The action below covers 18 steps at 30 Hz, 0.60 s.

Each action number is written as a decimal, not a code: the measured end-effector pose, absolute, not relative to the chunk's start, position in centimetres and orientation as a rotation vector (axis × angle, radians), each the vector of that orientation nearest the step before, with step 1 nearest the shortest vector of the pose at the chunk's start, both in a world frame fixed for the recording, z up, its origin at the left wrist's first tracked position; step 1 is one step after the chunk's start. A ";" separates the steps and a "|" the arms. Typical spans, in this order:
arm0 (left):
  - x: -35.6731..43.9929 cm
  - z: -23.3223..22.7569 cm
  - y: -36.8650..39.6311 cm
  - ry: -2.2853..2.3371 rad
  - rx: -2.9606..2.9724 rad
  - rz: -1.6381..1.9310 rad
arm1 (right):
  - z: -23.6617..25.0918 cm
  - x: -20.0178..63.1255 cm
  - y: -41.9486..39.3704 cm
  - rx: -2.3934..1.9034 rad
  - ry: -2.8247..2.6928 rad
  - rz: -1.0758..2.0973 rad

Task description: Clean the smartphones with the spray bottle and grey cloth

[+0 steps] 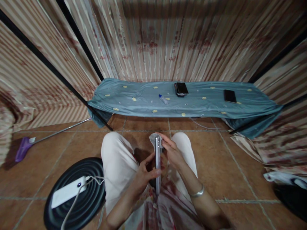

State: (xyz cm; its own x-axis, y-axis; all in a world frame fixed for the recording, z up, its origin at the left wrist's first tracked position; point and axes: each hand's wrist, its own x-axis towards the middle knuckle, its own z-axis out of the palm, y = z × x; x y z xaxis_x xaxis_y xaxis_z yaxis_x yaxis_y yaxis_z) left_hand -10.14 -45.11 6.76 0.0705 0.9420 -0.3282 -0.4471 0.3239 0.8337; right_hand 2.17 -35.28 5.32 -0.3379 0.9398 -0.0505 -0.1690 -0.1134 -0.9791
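Note:
Edge-on between my knees stands a slim silvery phone (157,159), its long side pointing away from me. My left hand (147,171) grips its near half, with the thumb along one side. At the far end my right hand (171,148) presses a pale, thin cloth or tissue (152,138) against it, and the fingers are closed round that end. Both phone faces are mostly turned out of sight. A bracelet circles my right wrist.
Ahead is a low shelf under a blue patterned cloth (141,107), bearing stacked phones (181,89), another dark phone (230,96) and a small blue-capped bottle (163,99). Left on the floor, a white power bank (68,192) with a cable lies on a black round stool (96,172) near a purple brush (24,149).

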 end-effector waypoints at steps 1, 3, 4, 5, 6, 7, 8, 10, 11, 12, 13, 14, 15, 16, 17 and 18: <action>-10.0 6.7 -45.0 1.003 0.608 1.170 | 5.2 1.9 -35.5 -0.970 -1.206 1.637; -9.8 6.4 -44.8 0.979 0.577 1.229 | 5.0 1.6 -35.9 -0.997 -1.131 1.672; -9.8 6.3 -44.7 0.967 0.557 1.264 | 5.0 1.4 -36.1 -1.001 -1.110 1.671; -9.7 6.1 -44.6 0.956 0.537 1.301 | 5.0 1.3 -36.3 -1.001 -1.093 1.666; -9.7 5.9 -44.6 0.949 0.521 1.332 | 5.1 1.2 -36.4 -0.997 -1.078 1.659; -9.7 5.8 -44.5 0.948 0.513 1.358 | 5.2 1.2 -36.6 -0.992 -1.065 1.656; -9.7 5.7 -44.5 0.955 0.508 1.380 | 5.3 1.2 -36.7 -0.986 -1.055 1.659; -9.8 5.7 -44.5 0.989 0.505 1.415 | 5.4 1.1 -37.1 -0.973 -1.052 1.670; -9.9 5.7 -44.5 1.008 0.507 1.427 | 5.5 1.1 -37.3 -0.968 -1.063 1.672; -9.9 5.8 -44.5 1.024 0.509 1.439 | 5.5 1.1 -37.5 -0.965 -1.082 1.669; -10.0 5.9 -44.5 1.031 0.517 1.445 | 5.4 1.1 -37.7 -0.965 -1.105 1.658; -10.1 5.9 -44.5 1.028 0.527 1.440 | 5.3 1.1 -37.9 -0.969 -1.134 1.641; -10.1 6.0 -44.5 1.018 0.539 1.427 | 5.2 1.1 -38.0 -0.979 -1.162 1.622; -10.1 6.0 -44.5 1.003 0.553 1.405 | 5.0 1.0 -38.2 -0.996 -1.187 1.608; -10.1 5.9 -44.4 0.987 0.571 1.381 | 4.8 1.0 -38.3 -1.014 -1.205 1.602; -10.1 5.9 -44.4 0.972 0.594 1.356 | 4.6 1.0 -38.5 -1.030 -1.213 1.607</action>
